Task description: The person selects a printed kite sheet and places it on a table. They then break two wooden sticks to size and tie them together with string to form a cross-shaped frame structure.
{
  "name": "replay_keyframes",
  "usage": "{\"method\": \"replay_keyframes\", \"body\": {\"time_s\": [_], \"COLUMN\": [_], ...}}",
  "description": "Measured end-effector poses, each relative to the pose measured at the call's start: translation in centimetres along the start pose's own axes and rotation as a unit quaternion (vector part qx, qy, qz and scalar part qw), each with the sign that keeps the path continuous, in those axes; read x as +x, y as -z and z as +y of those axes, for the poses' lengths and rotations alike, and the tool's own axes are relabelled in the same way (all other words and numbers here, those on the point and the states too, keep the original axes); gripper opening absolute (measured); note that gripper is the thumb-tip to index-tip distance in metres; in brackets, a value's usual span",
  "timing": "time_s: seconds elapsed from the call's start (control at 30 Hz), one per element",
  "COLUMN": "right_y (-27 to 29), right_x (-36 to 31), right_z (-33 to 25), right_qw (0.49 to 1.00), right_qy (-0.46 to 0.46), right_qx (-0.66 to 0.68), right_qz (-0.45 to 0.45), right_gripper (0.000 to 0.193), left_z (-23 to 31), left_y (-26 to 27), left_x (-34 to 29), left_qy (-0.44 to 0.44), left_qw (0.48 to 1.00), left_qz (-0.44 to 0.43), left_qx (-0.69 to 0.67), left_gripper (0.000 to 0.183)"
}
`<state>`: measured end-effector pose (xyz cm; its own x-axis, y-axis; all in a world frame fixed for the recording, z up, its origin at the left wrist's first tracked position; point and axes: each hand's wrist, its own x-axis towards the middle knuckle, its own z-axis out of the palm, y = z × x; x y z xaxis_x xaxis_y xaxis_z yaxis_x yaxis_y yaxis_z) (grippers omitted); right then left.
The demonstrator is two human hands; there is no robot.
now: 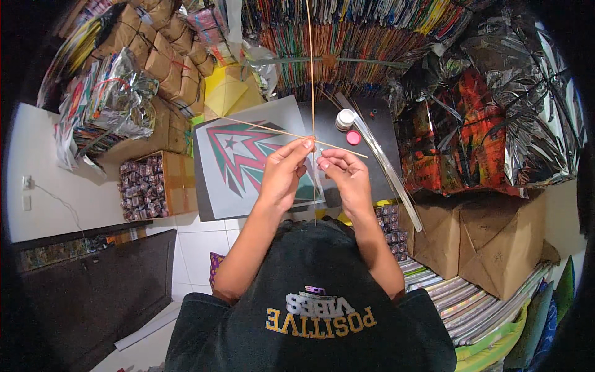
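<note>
Two thin wooden sticks cross in front of me. The long upright stick [311, 68] runs from the top of the view down toward my shirt, and the shorter cross stick [263, 129] slants from upper left to lower right. My left hand [286, 168] pinches both where they meet. Just right of the crossing, my right hand [348, 178] has thumb and forefinger pressed together, close to the upright stick; whatever lies between them is too small to make out. Beneath the hands lies a pale sheet [214, 186] with a red, green and dark zigzag pattern and a star.
The sheet rests on a dark table [381, 118]. A white jar [344, 119], a pink lid [353, 137] and several long thin strips [387, 173] lie at its right. Stacked folded sheets [328, 59] rise behind; cardboard boxes [496, 242] stand right, and an open box [180, 183] stands left.
</note>
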<state>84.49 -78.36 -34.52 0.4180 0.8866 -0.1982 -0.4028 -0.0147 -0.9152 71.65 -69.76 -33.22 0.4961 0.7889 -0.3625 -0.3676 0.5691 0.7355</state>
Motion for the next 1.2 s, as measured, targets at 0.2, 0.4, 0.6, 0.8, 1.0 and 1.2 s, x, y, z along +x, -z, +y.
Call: {"method": "replay_keyframes", "body": {"time_s": [0.2,0.4,0.6,0.8,1.0,1.2], "right_y": [0.6,0.8,2.2,1.8,1.2,0.6], "right_x": [0.4,0.6,0.4,-0.3,-0.4,-0.3], "right_z": [0.8,0.8,1.5,0.7,1.1,1.2], "right_qw": [0.999,0.998,0.989,0.974,0.972,0.983], "right_qy": [0.046,0.041,0.049,0.052,0.067,0.051], "right_qx": [-0.01,-0.014,-0.038,-0.1,-0.177,-0.167], "right_qz": [0.0,-0.054,-0.137,-0.198,-0.138,-0.064], "right_gripper": [0.021,0.025,0.036,0.038,0.021,0.023], "left_z": [0.3,0.2,0.2,0.3,-0.2,-0.4], "left_y": [-0.4,-0.3,0.1,-0.7,-0.4,-0.7], "left_x": [-0.2,-0.2,-0.1,-0.3,-0.1,-0.2], "left_qy": [0.012,0.011,0.018,0.007,0.005,0.0], "left_qw": [1.0,1.0,0.999,1.0,1.0,1.0], "left_qz": [0.002,-0.006,-0.013,0.005,0.008,0.001], "left_qx": [0.009,0.003,0.03,0.011,0.023,0.019], "left_gripper": [0.025,0.024,0.026,0.025,0.024,0.022]}}
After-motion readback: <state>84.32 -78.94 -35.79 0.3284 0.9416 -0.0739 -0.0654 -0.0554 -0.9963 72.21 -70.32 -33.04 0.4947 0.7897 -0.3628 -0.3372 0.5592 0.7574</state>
